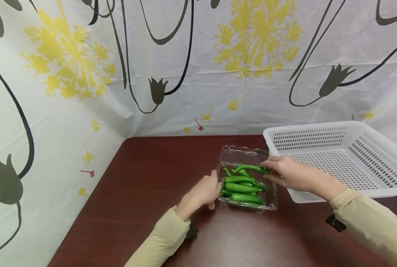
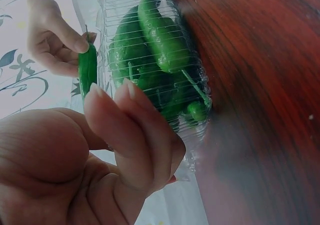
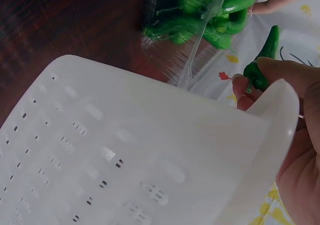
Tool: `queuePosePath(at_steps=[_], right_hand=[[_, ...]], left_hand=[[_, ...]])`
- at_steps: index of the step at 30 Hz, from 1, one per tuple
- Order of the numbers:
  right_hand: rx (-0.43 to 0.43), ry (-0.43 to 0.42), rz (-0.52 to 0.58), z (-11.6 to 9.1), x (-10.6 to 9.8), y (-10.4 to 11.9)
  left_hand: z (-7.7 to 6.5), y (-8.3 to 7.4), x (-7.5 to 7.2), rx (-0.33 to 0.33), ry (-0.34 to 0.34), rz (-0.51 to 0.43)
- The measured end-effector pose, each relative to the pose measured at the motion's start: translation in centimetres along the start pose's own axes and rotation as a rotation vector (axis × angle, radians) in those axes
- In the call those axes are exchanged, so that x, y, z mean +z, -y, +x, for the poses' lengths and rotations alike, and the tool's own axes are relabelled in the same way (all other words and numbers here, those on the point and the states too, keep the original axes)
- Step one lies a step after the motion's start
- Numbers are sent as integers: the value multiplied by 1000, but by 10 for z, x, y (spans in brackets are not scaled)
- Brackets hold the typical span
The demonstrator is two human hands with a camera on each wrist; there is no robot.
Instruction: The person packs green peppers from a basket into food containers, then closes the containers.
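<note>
A clear plastic clamshell box (image 1: 272, 202) lies with its lid folded back, holding several green chili peppers (image 1: 241, 188). At the box's left side, my left hand (image 1: 203, 191) grips the edge with bent fingers; the left wrist view shows its fingertips (image 2: 131, 92) right at the ribbed wall. My right hand (image 1: 286, 171) pinches one green chili pepper (image 3: 269, 42) near its stem end between thumb and fingers. That pepper hangs over the back right of the box, above the other peppers.
To the right stands a white plastic basket (image 1: 318, 129) with slotted walls, its near left corner close beside the box and under my right forearm. Dark red wooden table (image 1: 145, 193) lies beneath. A flower-printed white sheet (image 1: 198, 66) hangs behind and to the left.
</note>
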State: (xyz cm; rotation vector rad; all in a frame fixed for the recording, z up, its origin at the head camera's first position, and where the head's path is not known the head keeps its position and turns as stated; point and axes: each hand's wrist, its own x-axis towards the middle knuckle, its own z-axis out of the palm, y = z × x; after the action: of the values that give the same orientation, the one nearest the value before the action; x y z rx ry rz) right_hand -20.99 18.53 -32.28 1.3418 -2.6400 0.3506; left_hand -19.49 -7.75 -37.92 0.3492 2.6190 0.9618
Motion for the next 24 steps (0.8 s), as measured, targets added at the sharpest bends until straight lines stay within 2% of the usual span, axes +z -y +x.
queuePosePath(at_steps=[11,24], right_hand=[[21,31,30,0,8,2],[14,64,58,3,18,6]], left_hand=[[2,2,1,1,-1,-16],[2,1,0,-8,-1,39]])
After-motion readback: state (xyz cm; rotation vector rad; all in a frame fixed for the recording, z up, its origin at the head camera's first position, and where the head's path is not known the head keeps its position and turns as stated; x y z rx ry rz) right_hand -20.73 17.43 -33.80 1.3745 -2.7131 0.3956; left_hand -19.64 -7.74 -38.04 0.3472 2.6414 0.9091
